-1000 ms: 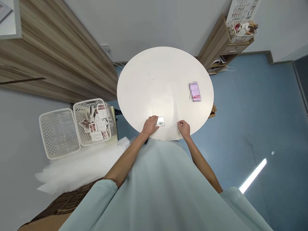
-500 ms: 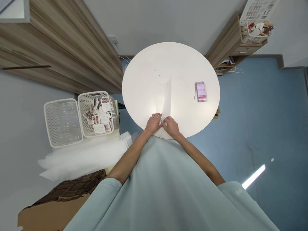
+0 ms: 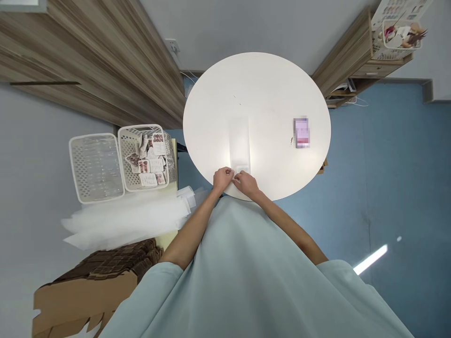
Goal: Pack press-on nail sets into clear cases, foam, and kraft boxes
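Both hands have come together at the near edge of the table [image 3: 260,84]: a second ago they lay apart, the left by a small packet and the right off to its side; now they meet over it. A long clear strip [image 3: 239,138], absent then, runs from the fingers toward the table's middle.

Left of the table, two white baskets stand side by side: the basket [image 3: 96,166] farther out holds what look like clear pieces, the card basket [image 3: 145,157] holds printed cards. Below them lie white sheets [image 3: 123,220] and a cardboard box [image 3: 84,291].

At the near edge, the left hand [image 3: 222,178] is curled, its fingers pinched on the small packet [image 3: 241,169], most of which is hidden. The right hand [image 3: 248,183] touches it, fingers bent onto the same packet. I judge that the packet is being slipped into the strip's near end or sealed there; I cannot tell which. The next move calls for a steady pinch from both hands.

Toward the right edge lies a phone [image 3: 302,133], blurred, well apart from the hands.
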Demonstrator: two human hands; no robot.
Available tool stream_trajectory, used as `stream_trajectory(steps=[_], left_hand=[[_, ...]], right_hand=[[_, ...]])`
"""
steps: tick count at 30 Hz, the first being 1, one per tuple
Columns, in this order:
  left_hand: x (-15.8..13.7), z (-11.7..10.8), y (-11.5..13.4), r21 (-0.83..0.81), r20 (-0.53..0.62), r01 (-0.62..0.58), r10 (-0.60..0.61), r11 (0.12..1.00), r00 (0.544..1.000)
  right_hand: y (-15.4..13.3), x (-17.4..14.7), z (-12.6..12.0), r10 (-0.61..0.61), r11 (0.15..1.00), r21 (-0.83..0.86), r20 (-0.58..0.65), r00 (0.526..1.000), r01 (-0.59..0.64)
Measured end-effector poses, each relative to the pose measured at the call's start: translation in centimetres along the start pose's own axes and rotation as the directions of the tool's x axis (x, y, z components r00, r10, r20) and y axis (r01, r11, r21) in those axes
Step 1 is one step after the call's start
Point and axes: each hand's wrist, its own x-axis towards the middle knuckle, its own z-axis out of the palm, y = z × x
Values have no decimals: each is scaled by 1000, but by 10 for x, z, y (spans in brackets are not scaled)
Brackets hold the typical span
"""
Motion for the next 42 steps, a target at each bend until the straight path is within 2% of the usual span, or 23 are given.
stream_trajectory(steps=[3, 5, 8, 12, 17, 20, 22, 25, 28, 31, 34, 39, 40, 42], left_hand=[[3, 3, 1, -2, -28, 33, -33, 999, 999], [3, 4, 1, 3, -41, 52, -52, 999, 998], [2, 6, 5, 20, -43, 65, -64, 998, 997], [0, 9, 10, 56, -58, 79, -76, 995, 995], [-4, 15, 12, 118, -79, 59, -50, 991, 996], [-5, 18, 13, 201, -147, -23, 53, 979, 988], [-6, 18, 13, 285, -148, -173, 221, 943, 964], [-5, 18, 11, 374, -12, -435, 473, 819, 881], [-7, 19, 5, 366, 79, -587, 605, 722, 793], [-13, 20, -3, 311, 133, -671, 668, 673, 732], [-22, 19, -10, 291, 209, -720, 693, 630, 690], [-29, 14, -10, 334, 306, -734, 668, 591, 678], [-30, 14, -9, 338, 311, -732, 664, 591, 680], [-30, 15, -8, 334, 305, -727, 661, 600, 686]], right_hand=[[12, -7, -9, 33, 997, 66, -65, 997, -29], [23, -12, -18, 114, 988, 119, -153, 982, -96], [39, -15, -29, 270, 953, 206, -244, 931, -222], [47, -10, -32, 392, 887, 331, -169, 904, -322], [43, -2, -24, 398, 846, 431, -118, 910, -314], [41, -2, -21, 412, 839, 447, -149, 899, -310], [41, -2, -20, 410, 837, 459, -163, 898, -298], [41, -2, -18, 408, 830, 479, -173, 897, -285], [42, 0, -18, 414, 819, 505, -190, 890, -273], [45, 1, -18, 431, 792, 540, -162, 887, -286], [49, -1, -17, 443, 747, 593, -108, 890, -300], [56, -11, -15, 440, 604, 733, 22, 898, -314], [58, -14, -16, 427, 613, 724, 32, 904, -316], [61, -21, -20, 388, 710, 636, 7, 922, -304]])
